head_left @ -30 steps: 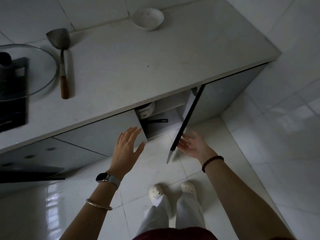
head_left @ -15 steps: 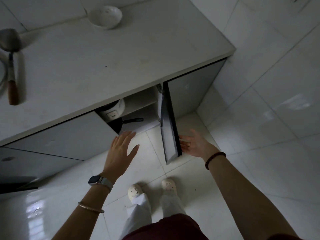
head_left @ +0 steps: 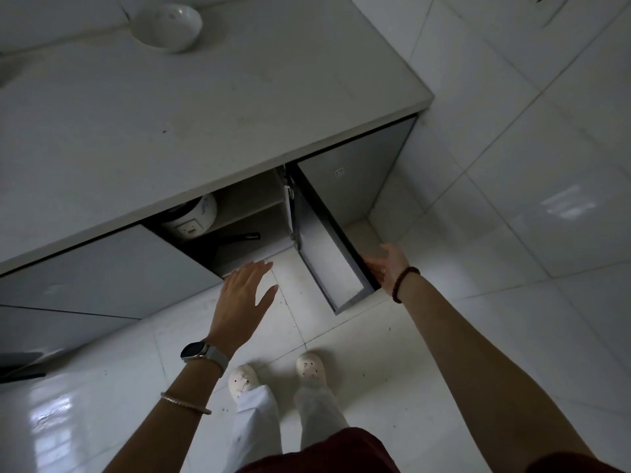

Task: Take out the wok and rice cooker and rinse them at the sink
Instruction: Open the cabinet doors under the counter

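Cabinet door (head_left: 336,264): swung wider than half a second ago. The right grip (head_left: 387,268) has followed it to centre right, fingers loosely straight against its outer face.
Left grip (head_left: 240,298): spread, holding nothing, at centre frame before the cabinet opening.
Rice cooker (head_left: 193,220): on the upper shelf inside, left of centre.
Wok (head_left: 218,245): just below the cooker, handle pointing right.
Bowl (head_left: 167,27): on the surface (head_left: 205,107), upper left.

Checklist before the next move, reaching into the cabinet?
1. Door open: ok, right hand at its edge.
2. Left hand free: ok, open, holds nothing.
3. Wok reachable: ok, lower shelf, handle pointing right.
4. Rice cooker reachable: ok, on the shelf above.
5. Wok's pan free of clutter: cannot tell, dark and partly hidden.
6. Sink in view: not ok.
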